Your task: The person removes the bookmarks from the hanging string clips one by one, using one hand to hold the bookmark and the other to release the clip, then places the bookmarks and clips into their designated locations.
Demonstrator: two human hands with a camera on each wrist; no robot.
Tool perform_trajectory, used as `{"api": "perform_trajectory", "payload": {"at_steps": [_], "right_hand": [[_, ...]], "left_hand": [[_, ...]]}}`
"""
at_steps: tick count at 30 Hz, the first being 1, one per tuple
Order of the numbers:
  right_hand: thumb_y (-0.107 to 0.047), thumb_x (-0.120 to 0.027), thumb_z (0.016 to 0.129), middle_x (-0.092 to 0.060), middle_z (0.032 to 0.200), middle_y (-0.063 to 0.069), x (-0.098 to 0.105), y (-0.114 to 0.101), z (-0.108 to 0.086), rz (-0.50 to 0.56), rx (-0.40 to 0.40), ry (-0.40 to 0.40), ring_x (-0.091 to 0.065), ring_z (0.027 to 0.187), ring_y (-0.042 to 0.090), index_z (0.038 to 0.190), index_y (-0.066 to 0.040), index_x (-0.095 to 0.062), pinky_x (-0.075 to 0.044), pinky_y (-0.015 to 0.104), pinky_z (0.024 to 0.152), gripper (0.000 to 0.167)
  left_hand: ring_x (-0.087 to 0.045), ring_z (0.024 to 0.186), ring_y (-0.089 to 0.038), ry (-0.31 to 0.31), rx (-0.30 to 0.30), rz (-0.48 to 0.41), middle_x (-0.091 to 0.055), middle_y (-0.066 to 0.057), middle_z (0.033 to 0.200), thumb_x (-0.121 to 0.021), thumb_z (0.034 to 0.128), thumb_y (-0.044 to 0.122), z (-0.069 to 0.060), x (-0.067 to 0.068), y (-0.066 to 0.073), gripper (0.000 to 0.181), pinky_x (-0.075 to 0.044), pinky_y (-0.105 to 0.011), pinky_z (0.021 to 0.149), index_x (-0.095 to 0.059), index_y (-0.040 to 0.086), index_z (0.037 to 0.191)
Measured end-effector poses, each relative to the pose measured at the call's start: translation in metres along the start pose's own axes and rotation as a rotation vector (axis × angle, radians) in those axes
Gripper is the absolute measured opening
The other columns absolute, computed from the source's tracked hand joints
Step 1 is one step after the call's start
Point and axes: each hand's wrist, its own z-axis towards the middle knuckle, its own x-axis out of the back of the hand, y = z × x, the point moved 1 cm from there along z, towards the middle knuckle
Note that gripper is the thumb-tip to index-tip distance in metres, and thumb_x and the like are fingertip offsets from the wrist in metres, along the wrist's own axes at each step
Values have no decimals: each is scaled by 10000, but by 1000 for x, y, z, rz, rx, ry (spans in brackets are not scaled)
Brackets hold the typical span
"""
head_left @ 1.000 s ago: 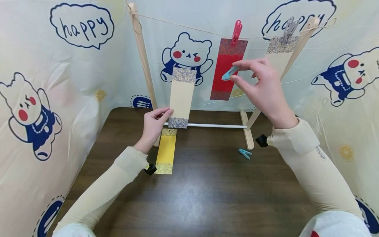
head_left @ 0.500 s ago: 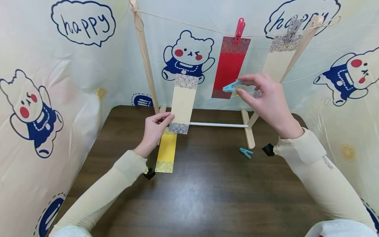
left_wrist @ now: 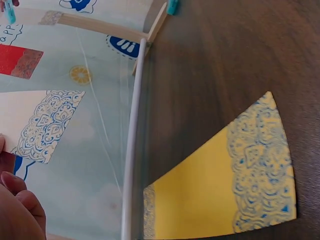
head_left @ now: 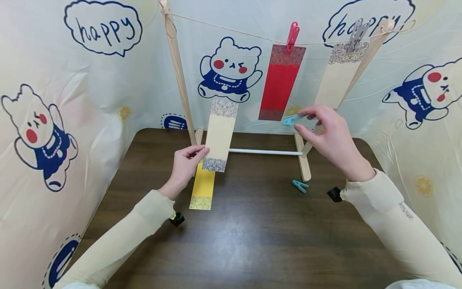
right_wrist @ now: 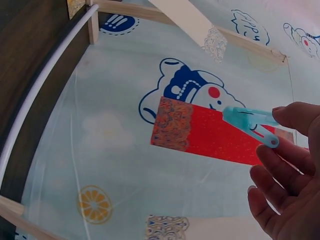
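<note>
My left hand [head_left: 185, 166] pinches the left edge of a cream paper strip [head_left: 220, 134] with blue lace-patterned ends, holding it upright near the left post. Between the thumb and fingers of my right hand [head_left: 330, 138] is a light-blue clothespin [right_wrist: 250, 122], its handles pinched. A red strip [head_left: 281, 84] hangs from a string [head_left: 231, 30] by a pink clothespin [head_left: 292, 38]. To its right, a second cream strip [head_left: 341, 76] hangs from a grey clothespin [head_left: 357, 34], partly behind my right hand. A yellow strip [left_wrist: 200, 195] lies on the table, its far end covered by the held strip.
Another blue clothespin [head_left: 300, 186] lies on the brown table [head_left: 252, 233]. Wooden posts [head_left: 178, 76] carry the string, and a white rod [head_left: 265, 151] joins their feet low down. A bear-printed cloth [head_left: 97, 96] surrounds the table.
My left hand has lowered the cream strip. My right hand has moved down and to the right with the blue clothespin. The hanging strips stay on the string.
</note>
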Motion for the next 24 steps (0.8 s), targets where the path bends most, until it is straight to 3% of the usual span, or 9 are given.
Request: {"api": "perform_trajectory", "payload": {"at_steps": [6, 15, 18, 24], "right_hand": [[-47, -789, 910, -667, 1137, 161, -2, 9, -15, 1, -53, -8, -573, 995, 229, 1261, 7, -675, -421, 235, 797, 372], [-31, -778, 919, -702, 1064, 117, -7, 24, -34, -9, -40, -9, -559, 910, 151, 1272, -40, -717, -421, 125, 764, 358], [-48, -786, 920, -699, 1020, 94, -9, 27, -41, -13, -75, -25, -561, 885, 127, 1256, -40, -723, -425, 92, 763, 342], [-87, -785, 932, -709, 992, 118, -12, 35, -55, -39, -146, -76, -622, 854, 219, 1252, -30, -708, -447, 142, 726, 334]], "left_hand": [[-530, 866, -253, -7, 31, 0, -741, 75, 948, -762, 975, 254, -7, 4, -4, 320, -417, -211, 637, -773, 19, 1193], [-592, 848, -164, -27, 55, 3, -760, 17, 994, -768, 969, 212, -18, 6, -14, 290, -515, -224, 730, -777, 4, 1171], [-601, 847, -154, -37, 66, 8, -770, -31, 1015, -766, 970, 208, -22, 7, -18, 290, -521, -217, 747, -775, -4, 1168], [-621, 861, -139, -49, 108, 19, -771, -110, 1056, -766, 970, 200, -28, 8, -23, 293, -533, -215, 778, -770, -19, 1164]]}}
